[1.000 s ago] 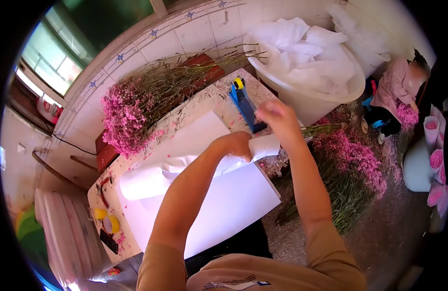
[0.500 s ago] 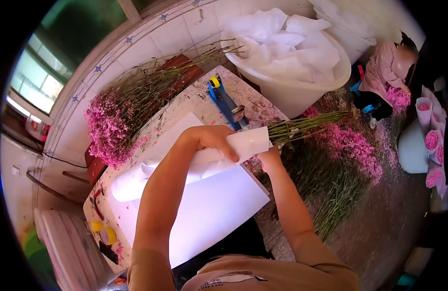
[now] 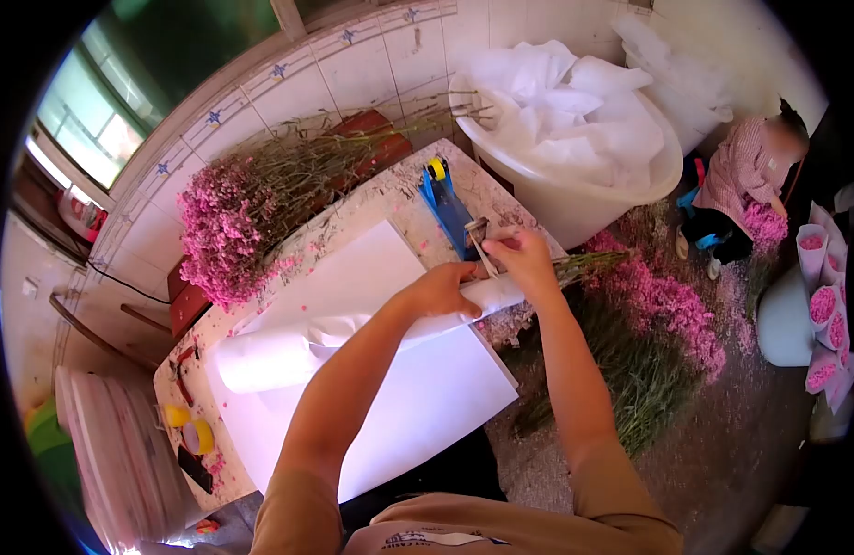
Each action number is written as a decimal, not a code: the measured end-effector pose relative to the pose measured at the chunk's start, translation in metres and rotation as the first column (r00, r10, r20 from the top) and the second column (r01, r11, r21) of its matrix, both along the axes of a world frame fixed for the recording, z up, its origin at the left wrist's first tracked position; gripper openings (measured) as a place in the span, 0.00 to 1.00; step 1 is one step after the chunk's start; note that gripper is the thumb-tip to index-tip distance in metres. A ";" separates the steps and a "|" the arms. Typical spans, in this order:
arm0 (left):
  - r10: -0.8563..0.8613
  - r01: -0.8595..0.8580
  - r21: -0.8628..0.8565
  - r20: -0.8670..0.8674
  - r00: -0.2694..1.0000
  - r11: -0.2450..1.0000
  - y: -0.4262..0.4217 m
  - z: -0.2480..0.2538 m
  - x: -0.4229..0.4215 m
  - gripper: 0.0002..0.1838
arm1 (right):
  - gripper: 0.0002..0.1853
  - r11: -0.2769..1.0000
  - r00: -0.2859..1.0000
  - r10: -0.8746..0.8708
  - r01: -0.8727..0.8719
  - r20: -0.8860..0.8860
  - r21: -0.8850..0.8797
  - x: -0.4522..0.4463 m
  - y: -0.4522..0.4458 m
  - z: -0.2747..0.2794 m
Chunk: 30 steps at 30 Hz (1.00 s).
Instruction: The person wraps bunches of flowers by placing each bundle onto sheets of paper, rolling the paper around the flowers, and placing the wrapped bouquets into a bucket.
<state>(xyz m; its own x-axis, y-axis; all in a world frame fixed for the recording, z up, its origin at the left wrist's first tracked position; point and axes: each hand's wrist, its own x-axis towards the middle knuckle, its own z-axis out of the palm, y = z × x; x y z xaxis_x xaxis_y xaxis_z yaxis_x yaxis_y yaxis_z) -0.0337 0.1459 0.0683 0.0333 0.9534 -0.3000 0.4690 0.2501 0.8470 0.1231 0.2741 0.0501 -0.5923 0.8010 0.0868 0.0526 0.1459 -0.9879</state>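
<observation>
A bouquet wrapped in white paper (image 3: 353, 331) lies slantwise over flat white sheets (image 3: 427, 398) on the table. My left hand (image 3: 441, 289) is closed around the roll near its stem end. Green stems (image 3: 589, 266) stick out beyond the paper to the right. At the blue tape dispenser (image 3: 452, 215), the fingers of my right hand (image 3: 524, 264) are pinched together on a pale strip of tape (image 3: 487, 262), just above the wrapped paper. What lies inside the wrap is hidden.
Loose pink flowers (image 3: 228, 227) lie at the table's back left. A large white tub (image 3: 575, 199) of crumpled sheeting stands behind. More pink flowers (image 3: 663, 301) and greenery cover the floor at right. Another person (image 3: 741, 176) sits holding flowers near wrapped bouquets (image 3: 823, 305). Yellow tape rolls (image 3: 197, 435) lie front left.
My right hand has moved from below the stem end up to the tape dispenser. My left hand and the wrapped bouquet have shifted slightly right, and the view has tilted a little.
</observation>
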 end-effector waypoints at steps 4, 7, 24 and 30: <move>0.022 -0.018 0.085 -0.041 0.999 0.996 -0.002 -0.005 0.000 0.31 | 0.13 0.985 0.976 0.138 -0.118 0.167 -0.124 -0.026 0.025 -0.015; 0.018 -0.002 0.103 -0.155 0.988 0.995 -0.001 -0.015 0.003 0.32 | 0.11 0.957 0.798 0.006 -0.179 0.602 0.229 -0.028 0.026 -0.019; 0.368 0.080 0.641 -0.533 0.762 0.763 -0.130 0.011 0.128 0.53 | 0.34 0.441 0.506 0.251 -0.819 0.826 0.367 0.081 -0.109 0.069; 0.473 -0.084 0.801 -0.262 0.841 0.593 -0.222 0.017 0.109 0.40 | 0.56 0.524 0.424 0.376 -0.831 0.824 0.189 0.068 -0.121 0.042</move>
